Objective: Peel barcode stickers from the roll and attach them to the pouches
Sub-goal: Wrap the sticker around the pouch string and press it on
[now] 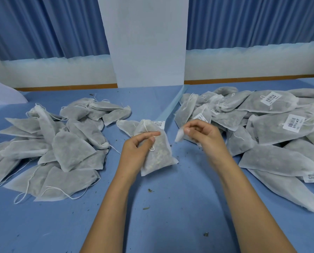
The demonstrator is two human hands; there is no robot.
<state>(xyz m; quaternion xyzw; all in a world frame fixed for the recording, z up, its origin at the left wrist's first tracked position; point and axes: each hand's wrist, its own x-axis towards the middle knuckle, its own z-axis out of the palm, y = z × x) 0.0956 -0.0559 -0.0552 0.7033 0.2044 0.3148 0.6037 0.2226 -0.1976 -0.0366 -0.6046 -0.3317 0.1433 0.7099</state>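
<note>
At centre, left hand grips pouch; right hand pinches strip.

The one camera sits on the person's head. It looks forward and down at the blue table, close above both hands, and far enough to see the curtains.

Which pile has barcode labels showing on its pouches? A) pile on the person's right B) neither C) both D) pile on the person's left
A: white barcode labels sit on several pouches in the right pile, while no pouch visible in the left pile shows one.
</note>
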